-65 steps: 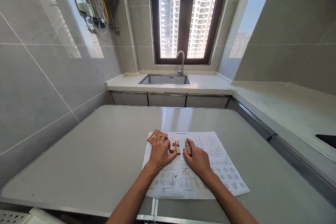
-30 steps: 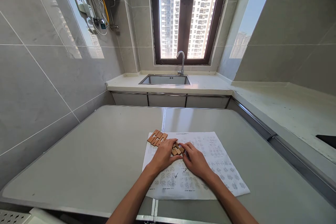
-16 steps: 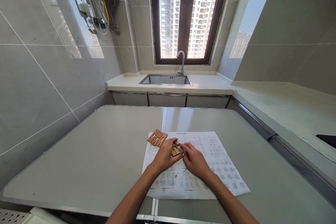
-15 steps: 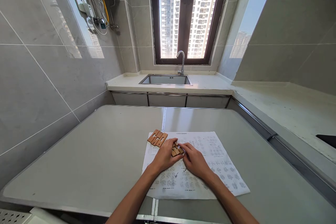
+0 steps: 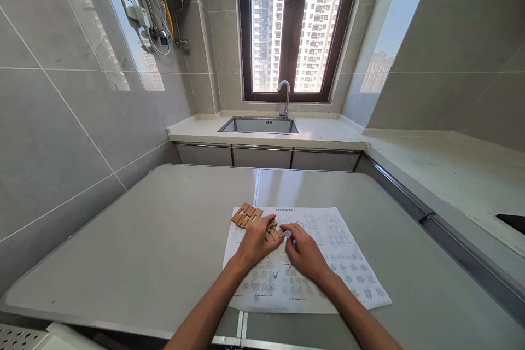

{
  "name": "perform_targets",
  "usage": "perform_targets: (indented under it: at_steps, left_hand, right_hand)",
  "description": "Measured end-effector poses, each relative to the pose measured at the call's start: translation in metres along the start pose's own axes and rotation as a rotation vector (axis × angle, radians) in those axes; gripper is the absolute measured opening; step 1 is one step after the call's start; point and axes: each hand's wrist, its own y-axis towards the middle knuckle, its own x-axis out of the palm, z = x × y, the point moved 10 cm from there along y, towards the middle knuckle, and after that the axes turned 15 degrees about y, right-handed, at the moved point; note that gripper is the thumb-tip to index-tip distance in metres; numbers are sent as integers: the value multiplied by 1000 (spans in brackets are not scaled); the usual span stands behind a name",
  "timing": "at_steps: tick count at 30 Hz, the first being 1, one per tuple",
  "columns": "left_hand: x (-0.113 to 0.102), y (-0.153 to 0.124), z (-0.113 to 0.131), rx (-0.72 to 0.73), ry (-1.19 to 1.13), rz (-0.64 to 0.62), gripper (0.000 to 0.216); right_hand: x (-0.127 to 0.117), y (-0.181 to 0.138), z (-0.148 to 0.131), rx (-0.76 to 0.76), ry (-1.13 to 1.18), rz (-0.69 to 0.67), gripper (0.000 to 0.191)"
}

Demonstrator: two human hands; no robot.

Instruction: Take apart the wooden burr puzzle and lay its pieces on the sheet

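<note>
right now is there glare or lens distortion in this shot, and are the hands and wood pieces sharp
Head view: bright daylight from the window reflects as glare patches on the left wall tiles; wide-angle lens bends walls and table edges outward; the left hand, right hand and wooden pieces are evenly lit and fairly sharp, but the printed sheet is too small to read.

You will find nothing here that reads clearly. The printed sheet [image 5: 324,262] on your worktop [image 5: 143,240] carries a short heading line along its far edge and rows of small diagrams with captions, but every character is too small and blurred to make out. No other label or number can be read.
</note>
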Motion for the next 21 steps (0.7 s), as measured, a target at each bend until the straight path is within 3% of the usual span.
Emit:
perform_targets:
  at_steps: [7, 14, 21]
  left_hand:
    - [-28, 5, -21, -104, 44, 147, 53]
    - [-11, 4, -1, 53, 5, -8, 59]
    - [-11, 2, 2, 119, 95, 1, 35]
  right_hand:
    - [1, 0, -3, 15, -24, -7, 42]
    - [1, 1, -3, 20, -22, -12, 40]
    - [2, 1, -4, 29, -25, -30, 38]
